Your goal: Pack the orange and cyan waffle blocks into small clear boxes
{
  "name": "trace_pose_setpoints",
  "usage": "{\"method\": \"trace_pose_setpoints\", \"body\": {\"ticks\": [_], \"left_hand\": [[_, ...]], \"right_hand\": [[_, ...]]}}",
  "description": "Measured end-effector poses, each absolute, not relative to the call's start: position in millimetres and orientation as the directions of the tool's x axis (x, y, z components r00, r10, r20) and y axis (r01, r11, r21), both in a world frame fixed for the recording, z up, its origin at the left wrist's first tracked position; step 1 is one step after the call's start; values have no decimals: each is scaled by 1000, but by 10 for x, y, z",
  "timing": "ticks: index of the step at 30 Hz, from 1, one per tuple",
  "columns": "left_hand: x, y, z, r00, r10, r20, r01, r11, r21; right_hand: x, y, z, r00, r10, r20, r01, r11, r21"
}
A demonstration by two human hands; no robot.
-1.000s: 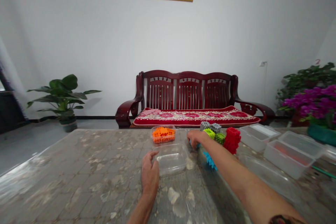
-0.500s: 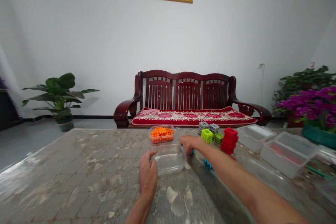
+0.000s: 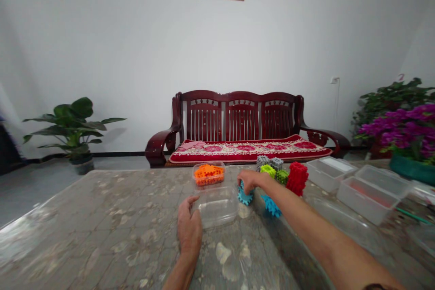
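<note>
A clear plastic container (image 3: 217,210) lies on the table in front of me. My left hand (image 3: 190,224) grips its left rim, thumb and index finger reaching over the edge. Just past the container's right side, my right hand (image 3: 249,180) pinches a stack of light blue toothed pieces (image 3: 245,197) from above; the fingertips are partly hidden. Brighter blue toothed pieces (image 3: 271,206) lie to its right, partly behind my forearm. Beyond the container sits a clear tub (image 3: 194,176) filled with orange toothed pieces (image 3: 209,173).
Red (image 3: 297,178), lime green (image 3: 268,170), dark green (image 3: 282,176) and grey (image 3: 263,163) toothed stacks stand behind my right arm. Translucent boxes (image 3: 365,199) and a clear lid-like piece (image 3: 343,219) are at the right, near purple flowers (image 3: 404,129). A wooden sofa (image 3: 224,113) stands past the table.
My right hand has lifted slightly and shifted off the container's right edge, leaving the light blue stack more exposed below it. My left hand stays at the rim. The camera view has shifted slightly.
</note>
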State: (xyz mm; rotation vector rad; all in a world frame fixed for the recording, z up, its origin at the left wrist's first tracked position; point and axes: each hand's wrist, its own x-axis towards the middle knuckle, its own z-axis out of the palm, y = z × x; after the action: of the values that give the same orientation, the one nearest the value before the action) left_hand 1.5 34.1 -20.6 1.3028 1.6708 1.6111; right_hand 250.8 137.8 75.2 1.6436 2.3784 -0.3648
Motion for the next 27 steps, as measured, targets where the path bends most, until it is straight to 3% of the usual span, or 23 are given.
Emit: {"method": "trace_pose_setpoints", "body": {"ticks": [27], "left_hand": [[-122, 238, -161, -444, 864, 236, 303, -103, 947]], "right_hand": [[2329, 586, 782, -457, 809, -371, 883, 464, -74]]}}
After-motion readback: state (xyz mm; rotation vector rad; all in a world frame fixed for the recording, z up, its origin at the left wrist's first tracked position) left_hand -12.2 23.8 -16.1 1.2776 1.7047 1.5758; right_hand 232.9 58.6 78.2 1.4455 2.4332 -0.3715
